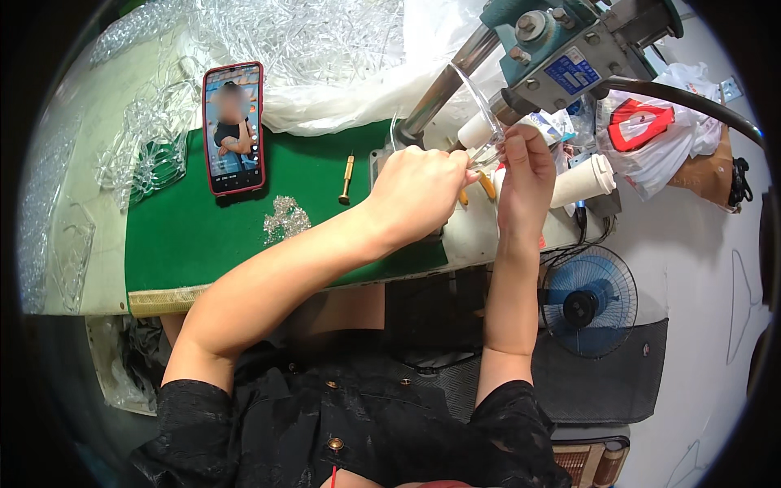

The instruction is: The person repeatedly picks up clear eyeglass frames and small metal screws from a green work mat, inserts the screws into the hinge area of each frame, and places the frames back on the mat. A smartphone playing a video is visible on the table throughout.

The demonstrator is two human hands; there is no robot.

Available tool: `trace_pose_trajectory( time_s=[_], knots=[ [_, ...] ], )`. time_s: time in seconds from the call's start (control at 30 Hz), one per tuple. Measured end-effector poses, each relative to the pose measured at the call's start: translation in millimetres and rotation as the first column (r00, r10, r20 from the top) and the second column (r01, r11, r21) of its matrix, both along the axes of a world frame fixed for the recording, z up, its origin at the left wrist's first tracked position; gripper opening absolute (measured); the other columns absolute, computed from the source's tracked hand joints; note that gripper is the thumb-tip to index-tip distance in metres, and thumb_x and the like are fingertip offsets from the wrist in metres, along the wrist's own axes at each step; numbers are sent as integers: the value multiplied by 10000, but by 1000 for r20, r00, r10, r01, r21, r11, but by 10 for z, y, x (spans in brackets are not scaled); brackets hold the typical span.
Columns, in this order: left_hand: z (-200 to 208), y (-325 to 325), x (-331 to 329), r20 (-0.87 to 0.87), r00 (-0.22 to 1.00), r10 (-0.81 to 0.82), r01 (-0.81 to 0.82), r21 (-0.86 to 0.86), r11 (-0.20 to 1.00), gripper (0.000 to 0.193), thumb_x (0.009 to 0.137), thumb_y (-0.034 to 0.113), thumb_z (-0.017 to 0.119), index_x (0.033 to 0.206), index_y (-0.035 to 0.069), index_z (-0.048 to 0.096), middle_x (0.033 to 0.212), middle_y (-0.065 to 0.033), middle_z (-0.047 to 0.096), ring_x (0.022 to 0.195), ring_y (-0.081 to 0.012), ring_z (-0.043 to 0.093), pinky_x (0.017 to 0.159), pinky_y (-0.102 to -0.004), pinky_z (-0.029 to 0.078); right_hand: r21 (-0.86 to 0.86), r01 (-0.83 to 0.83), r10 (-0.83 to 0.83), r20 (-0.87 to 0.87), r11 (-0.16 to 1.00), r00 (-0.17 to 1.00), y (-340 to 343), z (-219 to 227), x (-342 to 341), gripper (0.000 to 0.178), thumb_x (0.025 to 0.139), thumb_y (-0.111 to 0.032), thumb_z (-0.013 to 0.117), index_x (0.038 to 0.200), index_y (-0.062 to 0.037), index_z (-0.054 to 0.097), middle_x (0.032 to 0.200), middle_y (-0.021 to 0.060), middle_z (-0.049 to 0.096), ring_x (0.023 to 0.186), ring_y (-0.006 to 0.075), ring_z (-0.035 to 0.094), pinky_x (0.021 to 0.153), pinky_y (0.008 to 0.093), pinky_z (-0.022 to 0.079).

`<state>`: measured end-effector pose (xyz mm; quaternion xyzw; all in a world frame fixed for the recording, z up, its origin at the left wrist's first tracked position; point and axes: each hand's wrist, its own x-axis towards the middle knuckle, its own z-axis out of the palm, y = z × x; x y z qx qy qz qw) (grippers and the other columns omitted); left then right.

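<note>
Close under the bench press, my left hand is closed, with its fingertips at a clear plastic eyeglass frame. My right hand pinches the same frame from the other side, thumb and fingers together. One thin clear arm of it sticks up past the press's metal column. My fingers hide much of the part between the hands. A brass screwdriver stands on the green mat left of my left hand. Beside it lies a small heap of tiny shiny metal parts.
The green press rises just beyond my hands. A red-cased phone stands on the mat. Clear frames are heaped at the left, with many more clear pieces behind. A white cylinder and a blue fan are at the right.
</note>
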<state>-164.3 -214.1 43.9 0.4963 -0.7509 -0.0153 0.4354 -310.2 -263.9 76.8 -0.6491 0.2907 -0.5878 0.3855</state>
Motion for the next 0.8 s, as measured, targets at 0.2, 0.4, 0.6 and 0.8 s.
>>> trace_pose_trajectory(
  time_s=[0.2,0.4,0.6,0.8],
  knots=[
    [-34,6,20,-55,999,-4,5,13,1000,228,896,209,590,763,29,544,633,-149,612,587,-326,623,536,-413,492,-404,73,83,354,912,931,-105,1202,-212,455,916,-259,464,1288,0,503,1268,139,563,1161,229,527,941,375,409],
    [-54,65,-103,-116,993,1,2,24,1000,237,900,221,580,763,28,573,625,-167,614,583,-330,635,542,-422,508,-725,28,280,301,688,912,160,505,-55,214,928,-281,518,1029,-94,537,976,73,547,1107,279,535,832,323,456],
    [-108,-39,-73,-112,993,29,-27,19,999,231,900,228,581,784,29,585,659,-155,631,601,-323,639,548,-407,510,-508,28,141,290,861,947,220,1144,-92,339,903,-151,472,1181,37,513,1115,166,608,1073,285,556,826,347,449],
    [-180,435,479,-259,964,-61,70,26,997,147,870,138,605,978,51,654,791,-119,673,694,-291,663,589,-345,513,-410,287,-175,289,866,941,303,343,212,405,866,-42,514,1255,59,458,1208,152,538,1112,247,506,983,354,367]
  ],
)
